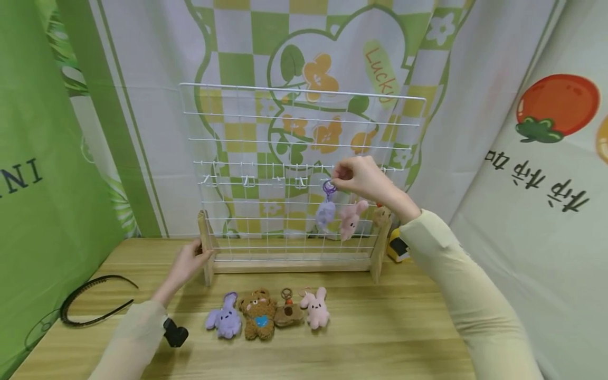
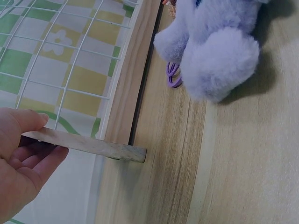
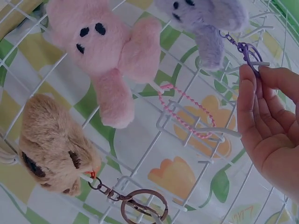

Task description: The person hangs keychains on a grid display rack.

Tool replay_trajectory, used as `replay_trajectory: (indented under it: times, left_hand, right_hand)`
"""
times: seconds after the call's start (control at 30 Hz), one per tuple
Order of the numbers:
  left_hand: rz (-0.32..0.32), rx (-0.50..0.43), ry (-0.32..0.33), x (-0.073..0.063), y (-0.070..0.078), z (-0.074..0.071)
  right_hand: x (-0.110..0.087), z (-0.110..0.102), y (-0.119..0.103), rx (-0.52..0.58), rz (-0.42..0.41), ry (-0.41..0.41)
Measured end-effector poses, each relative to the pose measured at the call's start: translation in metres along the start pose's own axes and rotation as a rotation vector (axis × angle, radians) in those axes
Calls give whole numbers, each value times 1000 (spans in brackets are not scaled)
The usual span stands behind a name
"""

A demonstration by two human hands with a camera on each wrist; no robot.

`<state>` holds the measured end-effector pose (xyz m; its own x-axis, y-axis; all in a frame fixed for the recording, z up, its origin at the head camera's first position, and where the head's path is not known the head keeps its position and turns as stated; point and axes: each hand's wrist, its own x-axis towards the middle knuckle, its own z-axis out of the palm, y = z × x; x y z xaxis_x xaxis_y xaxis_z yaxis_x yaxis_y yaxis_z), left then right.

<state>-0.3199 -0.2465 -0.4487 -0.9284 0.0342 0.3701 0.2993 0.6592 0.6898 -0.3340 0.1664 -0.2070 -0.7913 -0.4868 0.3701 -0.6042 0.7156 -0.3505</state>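
Note:
Up at the wire grid [image 1: 266, 202], my right hand [image 1: 364, 179] pinches the purple key ring [image 3: 251, 57] of a purple plush bunny keychain [image 1: 325, 214] between thumb and fingertips. The ring is at the tip of a white hook [image 3: 259, 64], and the bunny dangles below. Beside it hang a pink plush bunny [image 1: 350, 220] on a pink bead chain [image 3: 192, 112] and a brown plush keychain [image 3: 53, 142]. My left hand [image 1: 187, 262] grips the left wooden upright [image 2: 88, 143] of the stand, thumb on one side and fingers on the other.
On the table before the stand lie a purple bunny [image 1: 226, 321], a brown bear [image 1: 258, 319], a brown plush keychain [image 1: 288, 315] and a pink bunny [image 1: 317, 312]. Bare hooks [image 1: 248, 181] line the grid's left. A black headband [image 1: 71, 293] lies far left; a yellow-and-black object [image 1: 398, 247] stands right.

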Motion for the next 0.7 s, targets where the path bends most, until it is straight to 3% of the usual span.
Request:
replay_trajectory:
  times: [0.7]
  left_hand:
    - [-14, 7, 1, 0, -1, 0]
  right_hand:
    - [5, 5, 4, -61, 1, -8]
